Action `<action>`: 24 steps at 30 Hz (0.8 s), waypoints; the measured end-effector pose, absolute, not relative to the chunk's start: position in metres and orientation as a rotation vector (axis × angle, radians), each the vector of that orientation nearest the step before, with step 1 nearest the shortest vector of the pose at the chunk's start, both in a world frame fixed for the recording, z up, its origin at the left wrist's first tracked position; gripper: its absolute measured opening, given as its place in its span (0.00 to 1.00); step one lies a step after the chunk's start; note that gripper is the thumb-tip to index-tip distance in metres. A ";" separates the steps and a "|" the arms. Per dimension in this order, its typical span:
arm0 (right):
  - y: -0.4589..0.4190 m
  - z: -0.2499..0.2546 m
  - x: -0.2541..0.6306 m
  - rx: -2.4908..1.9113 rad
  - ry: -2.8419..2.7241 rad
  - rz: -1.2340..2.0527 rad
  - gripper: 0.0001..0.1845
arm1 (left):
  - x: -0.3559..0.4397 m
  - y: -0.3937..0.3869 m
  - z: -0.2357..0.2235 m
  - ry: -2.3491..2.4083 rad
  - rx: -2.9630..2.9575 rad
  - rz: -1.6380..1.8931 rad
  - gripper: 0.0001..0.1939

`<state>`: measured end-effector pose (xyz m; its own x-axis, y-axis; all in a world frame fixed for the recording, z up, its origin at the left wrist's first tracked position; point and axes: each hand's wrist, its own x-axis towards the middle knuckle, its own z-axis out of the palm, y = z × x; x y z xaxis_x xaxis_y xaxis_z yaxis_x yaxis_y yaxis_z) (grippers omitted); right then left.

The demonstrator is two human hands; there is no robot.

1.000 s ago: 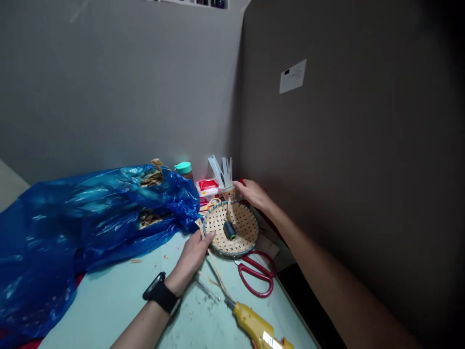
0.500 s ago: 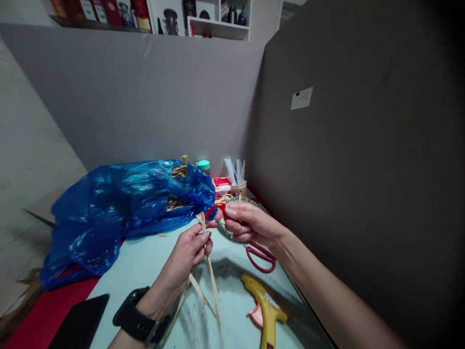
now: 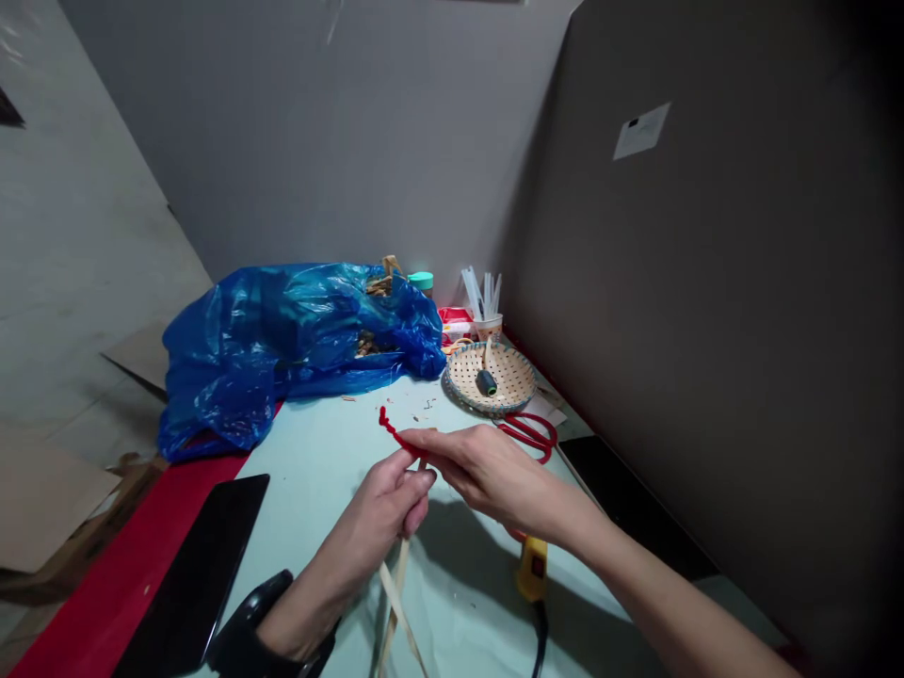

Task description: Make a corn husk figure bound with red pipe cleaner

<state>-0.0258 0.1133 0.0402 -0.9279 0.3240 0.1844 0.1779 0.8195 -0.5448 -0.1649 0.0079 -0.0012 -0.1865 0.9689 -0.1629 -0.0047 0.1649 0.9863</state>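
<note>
My left hand [image 3: 392,508] is closed around pale dried-leaf strips [image 3: 401,612], whose long ends hang below it and cross. A thin, twisted red cord [image 3: 387,421] sticks up past the fingertips, its free end bent. My right hand [image 3: 480,471] lies over the top of the left, its fingers closed on the cord where it meets the strips. The fingers hide the exact spot where cord and strips touch. Beneath my right forearm, a yellow glue gun [image 3: 533,565] shows only in part. Red-handled scissors [image 3: 529,435] lie just beyond the right wrist.
A round woven basket [image 3: 457,384] holds a dark thread spool [image 3: 487,382]. Behind it stand a cup of glue sticks [image 3: 489,327] and a red-and-white packet [image 3: 458,322]. A blue plastic bag [image 3: 303,330] fills the back left. Dark flat slabs lie on both sides; a grey partition rises right.
My right hand has brought the red cord down onto the strips in my left hand, and the hands now overlap. The view has tilted down, showing more of the basket.
</note>
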 end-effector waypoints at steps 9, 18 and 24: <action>0.118 0.026 -0.014 -0.393 -2.843 0.652 0.29 | -0.163 0.014 -0.013 1.506 0.906 1.424 0.25; 0.132 0.009 -0.008 -0.446 -2.669 0.908 0.13 | -0.168 0.016 -0.026 1.538 0.661 1.461 0.20; 0.148 0.014 -0.002 -0.659 -2.590 0.786 0.13 | -0.176 0.018 -0.033 1.650 0.606 1.355 0.21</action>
